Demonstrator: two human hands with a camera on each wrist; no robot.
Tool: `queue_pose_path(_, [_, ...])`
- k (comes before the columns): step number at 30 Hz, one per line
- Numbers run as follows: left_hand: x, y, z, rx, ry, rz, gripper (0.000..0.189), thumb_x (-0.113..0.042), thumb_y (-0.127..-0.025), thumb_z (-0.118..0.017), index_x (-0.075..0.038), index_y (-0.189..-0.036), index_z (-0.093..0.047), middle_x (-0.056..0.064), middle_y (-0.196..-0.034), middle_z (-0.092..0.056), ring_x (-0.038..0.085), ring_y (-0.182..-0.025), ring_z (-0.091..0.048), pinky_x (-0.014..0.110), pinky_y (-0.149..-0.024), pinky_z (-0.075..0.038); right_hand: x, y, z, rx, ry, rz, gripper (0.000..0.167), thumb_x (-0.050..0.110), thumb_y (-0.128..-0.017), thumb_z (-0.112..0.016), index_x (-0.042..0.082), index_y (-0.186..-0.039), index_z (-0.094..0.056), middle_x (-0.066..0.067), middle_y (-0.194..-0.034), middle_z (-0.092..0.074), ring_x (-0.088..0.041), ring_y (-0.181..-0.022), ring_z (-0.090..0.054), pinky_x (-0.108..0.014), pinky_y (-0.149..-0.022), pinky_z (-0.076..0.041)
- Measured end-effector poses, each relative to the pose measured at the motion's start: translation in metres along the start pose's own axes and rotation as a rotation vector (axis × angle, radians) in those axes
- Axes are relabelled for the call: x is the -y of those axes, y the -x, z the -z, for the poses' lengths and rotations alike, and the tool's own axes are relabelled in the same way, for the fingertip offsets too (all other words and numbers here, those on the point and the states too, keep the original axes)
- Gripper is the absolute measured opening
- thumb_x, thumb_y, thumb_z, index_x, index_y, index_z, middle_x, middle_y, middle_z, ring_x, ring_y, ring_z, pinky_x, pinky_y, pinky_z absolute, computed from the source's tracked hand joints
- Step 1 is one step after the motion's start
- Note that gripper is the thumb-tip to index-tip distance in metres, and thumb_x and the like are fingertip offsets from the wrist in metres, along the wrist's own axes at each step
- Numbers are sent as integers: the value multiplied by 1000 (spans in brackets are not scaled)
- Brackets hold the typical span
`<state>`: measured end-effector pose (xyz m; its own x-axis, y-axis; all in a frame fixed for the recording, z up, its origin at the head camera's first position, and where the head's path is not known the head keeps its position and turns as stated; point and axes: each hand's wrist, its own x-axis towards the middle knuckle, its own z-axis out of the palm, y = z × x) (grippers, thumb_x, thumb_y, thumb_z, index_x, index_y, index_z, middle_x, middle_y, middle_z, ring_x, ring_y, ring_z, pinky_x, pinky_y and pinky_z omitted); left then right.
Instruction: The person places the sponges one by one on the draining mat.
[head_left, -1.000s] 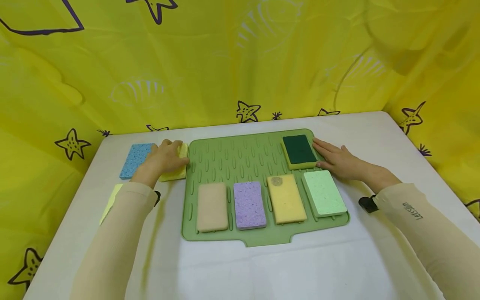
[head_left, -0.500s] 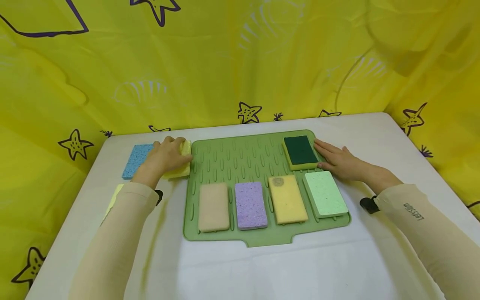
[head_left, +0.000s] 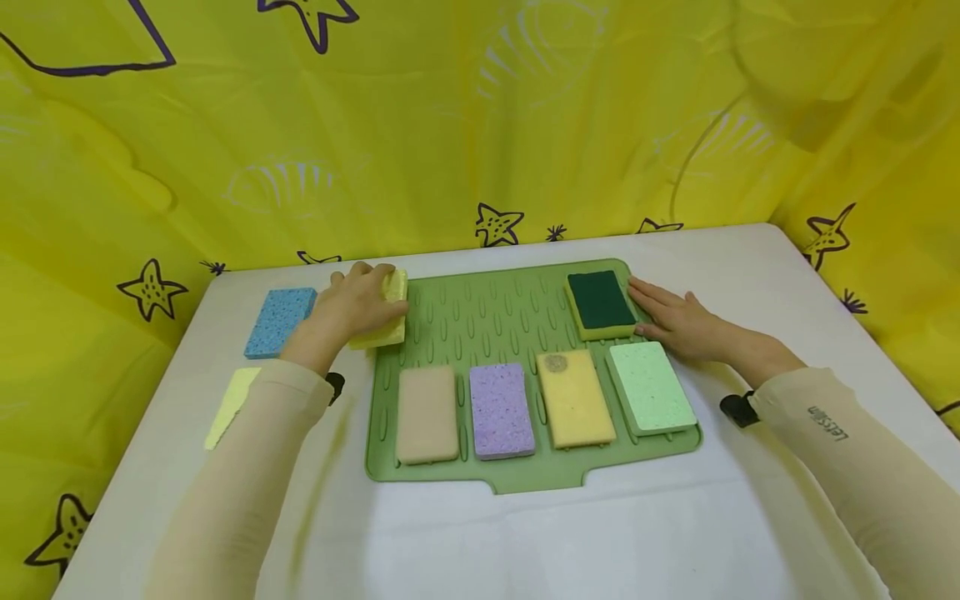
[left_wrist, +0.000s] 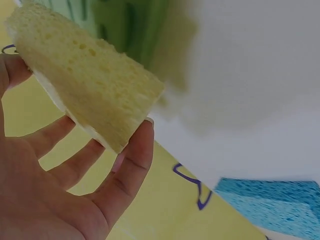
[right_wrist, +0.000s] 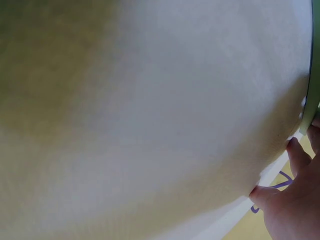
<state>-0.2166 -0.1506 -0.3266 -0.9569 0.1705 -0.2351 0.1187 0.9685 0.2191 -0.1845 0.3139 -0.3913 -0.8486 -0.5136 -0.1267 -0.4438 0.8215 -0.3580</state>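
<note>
My left hand (head_left: 352, 304) pinches a yellow sponge (left_wrist: 90, 75) between thumb and fingers, over the far left corner of the green ridged mat (head_left: 536, 473). The left wrist view shows this sponge's porous face, with shadow on the white surface beyond. Flat beside the mat's right edge, my right hand (head_left: 678, 325) has its fingers extended, fingertips at the rim. Just inside that rim lies a yellow sponge with a dark green scouring top (head_left: 600, 300). In the right wrist view, only part of the right hand (right_wrist: 295, 200) shows at the lower right.
Along the mat's near side lie a beige sponge (head_left: 427, 414), a purple sponge (head_left: 501, 411), a yellow sponge with a grey spot (head_left: 576, 404) and a mint sponge (head_left: 651, 389). Left of the mat are a blue sponge (head_left: 280, 323) and a pale yellow piece (head_left: 231, 407), partly behind the sleeve.
My left hand has lifted the yellow sponge off the table and carried it right, onto the mat's left edge. More of the blue sponge and pale yellow piece shows. The right hand has stayed put.
</note>
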Motion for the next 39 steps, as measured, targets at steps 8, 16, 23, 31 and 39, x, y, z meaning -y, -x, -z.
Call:
queue_pose_path(8, [-23,-7,-1,-13,17,-22,74,-46,-89,-51,-19,-155,-32,20,-155,-32,48,-129,-37,62,-94,-44,0,-1,-1,10,-6,-11,65,25,-105,-48,-5,-155,-21,-24,-163,-13,-50,-147,-17,-81,-106,-8])
queue_pose_path(16, [-44,-9,-3,-9,49,-28,75,-47,-87,-53,-21,-155,-32,19,-155,-33,44,-125,-39,59,-95,-44,0,-1,0,11,-11,-16,65,25,-105,-49,-5,-156,-20,-23,-164,-13,-49,-147,-17,-81,-106,-8])
queue_pose_path(23, [-62,-12,-6,10,61,-44,75,-48,-87,-53,-21,-154,-33,18,-154,-34,43,-124,-39,56,-97,-44,-1,-1,-1,24,-9,-27,67,26,-105,-49,-3,-156,-19,-22,-164,-12,-49,-148,-17,-81,-106,-7])
queue_pose_path(31, [-89,-15,-8,9,62,-72,74,-49,-87,-55,-22,-153,-34,17,-154,-35,42,-126,-40,56,-96,-45,0,-1,1,18,5,-28,66,26,-105,-49,-3,-156,-19,-22,-164,-13,-50,-147,-19,-81,-106,-9])
queue_pose_path(39, [-114,-16,-13,32,89,-107,74,-48,-88,-56,-22,-154,-34,17,-157,-31,43,-134,-36,58,-105,-41,-1,-2,0,20,16,-28,67,27,-105,-49,-3,-156,-19,-22,-164,-13,-50,-146,-21,-81,-106,-10])
